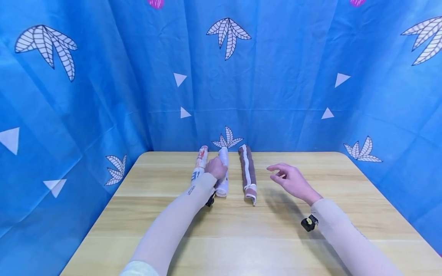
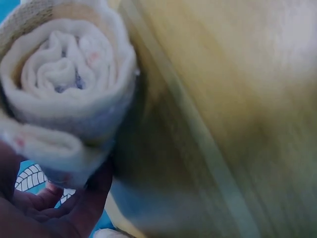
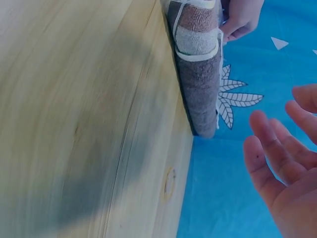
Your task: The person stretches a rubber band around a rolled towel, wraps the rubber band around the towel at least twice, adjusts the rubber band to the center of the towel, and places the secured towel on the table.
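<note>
Printed cloth roll, leftmost. White cloth roll, spiral-ended, middle; left hand grasping, fingers curled round it. Brown cloth roll, terry-textured, white-edged. Right hand near, fingers loosely bent, holding nothing. Wood-grain table. Creased blue curtain, leaf-printed.

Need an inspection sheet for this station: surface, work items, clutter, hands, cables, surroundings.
Surface: wood-grain table, light-toned
Work items: three cloth rolls side by side: printed roll at left, white roll in the middle, brown roll at right
Clutter: nothing seen
Left hand: grips the white roll
Right hand: raised right of the brown roll, holding nothing
Cables: nothing seen
Surroundings: blue curtain with leaf and triangle prints
</note>
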Demonstrator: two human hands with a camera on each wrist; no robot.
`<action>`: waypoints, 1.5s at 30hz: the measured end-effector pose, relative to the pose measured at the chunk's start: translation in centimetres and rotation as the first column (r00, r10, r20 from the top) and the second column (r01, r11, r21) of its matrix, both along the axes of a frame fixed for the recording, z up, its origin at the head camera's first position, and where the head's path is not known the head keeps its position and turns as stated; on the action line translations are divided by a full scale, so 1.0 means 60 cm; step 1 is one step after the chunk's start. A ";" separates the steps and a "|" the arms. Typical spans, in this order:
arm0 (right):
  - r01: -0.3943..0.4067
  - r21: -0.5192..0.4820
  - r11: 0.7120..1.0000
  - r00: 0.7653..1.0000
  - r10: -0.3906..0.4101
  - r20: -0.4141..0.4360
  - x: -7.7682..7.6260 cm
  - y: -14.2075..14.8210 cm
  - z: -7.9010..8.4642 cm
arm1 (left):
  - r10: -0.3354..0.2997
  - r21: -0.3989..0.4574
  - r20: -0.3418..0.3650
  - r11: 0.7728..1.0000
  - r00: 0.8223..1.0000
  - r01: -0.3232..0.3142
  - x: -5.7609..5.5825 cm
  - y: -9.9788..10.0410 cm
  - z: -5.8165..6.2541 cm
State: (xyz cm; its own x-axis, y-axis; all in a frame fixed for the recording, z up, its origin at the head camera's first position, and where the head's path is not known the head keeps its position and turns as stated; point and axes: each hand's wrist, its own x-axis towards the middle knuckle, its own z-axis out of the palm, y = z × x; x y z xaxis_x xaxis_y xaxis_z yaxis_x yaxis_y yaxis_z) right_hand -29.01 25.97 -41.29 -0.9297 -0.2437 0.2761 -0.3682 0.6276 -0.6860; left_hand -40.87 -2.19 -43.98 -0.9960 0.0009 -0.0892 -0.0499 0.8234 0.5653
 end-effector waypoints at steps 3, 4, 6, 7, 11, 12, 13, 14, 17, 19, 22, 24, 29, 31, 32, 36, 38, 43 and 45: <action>0.010 0.002 1.000 1.000 -0.011 0.001 0.002 0.008 -0.005 | -0.010 -0.019 -0.005 1.000 1.000 0.010 -0.007 0.004 -0.005; 0.015 0.004 1.000 1.000 -0.015 0.001 0.002 0.010 -0.007 | -0.016 -0.025 -0.005 1.000 1.000 0.016 -0.008 0.005 -0.006; 0.025 0.007 1.000 1.000 -0.025 0.005 0.004 0.017 -0.011 | -0.034 -0.047 -0.006 0.998 0.999 0.033 -0.011 0.007 -0.008; 0.030 0.012 0.999 1.000 -0.030 0.005 0.004 0.020 -0.013 | -0.042 -0.057 -0.005 0.998 0.999 0.042 -0.012 0.008 -0.008; 0.050 0.024 0.998 0.999 -0.050 0.013 0.007 0.035 -0.019 | -0.076 -0.097 -0.005 0.992 0.997 0.075 -0.013 0.014 -0.005; 0.054 0.027 0.998 0.998 -0.055 0.013 0.007 0.039 -0.020 | -0.081 -0.105 -0.004 0.991 0.997 0.080 -0.013 0.017 -0.004; 0.059 0.032 0.998 0.998 -0.060 0.013 0.008 0.042 -0.021 | -0.088 -0.115 -0.013 0.990 0.996 0.086 -0.013 0.020 -0.002; 0.065 0.035 0.997 0.998 -0.065 0.014 0.008 0.046 -0.022 | -0.095 -0.131 -0.027 0.987 0.995 0.090 -0.014 0.023 0.000; 0.078 0.041 0.996 0.997 -0.079 0.017 0.007 0.056 -0.024 | -0.117 -0.193 -0.093 0.976 0.989 0.097 -0.012 0.038 0.012; 0.086 0.043 0.995 0.996 -0.087 0.025 0.007 0.061 -0.026 | -0.151 -0.260 -0.141 0.959 0.978 0.110 -0.012 0.052 0.021; 0.090 0.035 0.995 0.995 -0.091 0.039 0.005 0.066 -0.030 | -0.219 -0.357 -0.191 0.924 0.957 0.140 -0.012 0.073 0.030; 0.089 0.030 0.996 0.995 -0.091 0.050 0.005 0.068 -0.033 | -0.264 -0.393 -0.205 0.904 0.942 0.168 -0.013 0.089 0.033; 0.075 0.030 0.997 0.994 -0.077 0.072 0.009 0.074 -0.039 | -0.303 -0.354 -0.188 0.908 0.934 0.224 -0.018 0.131 0.037; 0.074 0.038 0.997 0.994 -0.077 0.080 0.012 0.076 -0.040 | -0.301 -0.317 -0.154 0.917 0.941 0.242 -0.023 0.146 0.036; 0.074 0.042 0.996 0.993 -0.078 0.085 0.013 0.076 -0.040 | -0.298 -0.296 -0.135 0.922 0.945 0.249 -0.025 0.152 0.035; 0.067 0.052 0.996 0.993 -0.072 0.096 0.014 0.068 -0.042 | -0.266 -0.259 -0.060 0.935 0.962 0.242 -0.033 0.164 0.034; 0.061 0.051 0.997 0.992 -0.066 0.103 0.013 0.064 -0.042 | -0.241 -0.256 -0.033 0.940 0.970 0.225 -0.038 0.167 0.032; 0.064 0.049 0.997 0.990 -0.069 0.125 0.011 0.063 -0.045 | -0.202 -0.234 0.011 0.952 0.979 0.199 -0.056 0.173 0.022; 0.062 0.047 0.997 0.989 -0.068 0.134 0.010 0.065 -0.047 | -0.198 -0.220 0.017 0.956 0.980 0.197 -0.063 0.175 0.017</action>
State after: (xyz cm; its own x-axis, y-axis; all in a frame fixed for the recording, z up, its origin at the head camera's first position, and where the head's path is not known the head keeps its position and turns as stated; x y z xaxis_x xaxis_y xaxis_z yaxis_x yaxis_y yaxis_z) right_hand -28.43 29.88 -44.13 -0.9721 -0.1905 0.1369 -0.2311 0.6768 -0.6989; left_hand -44.63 8.30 -42.98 -0.9784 0.1786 -0.1045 0.1285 0.9202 0.3698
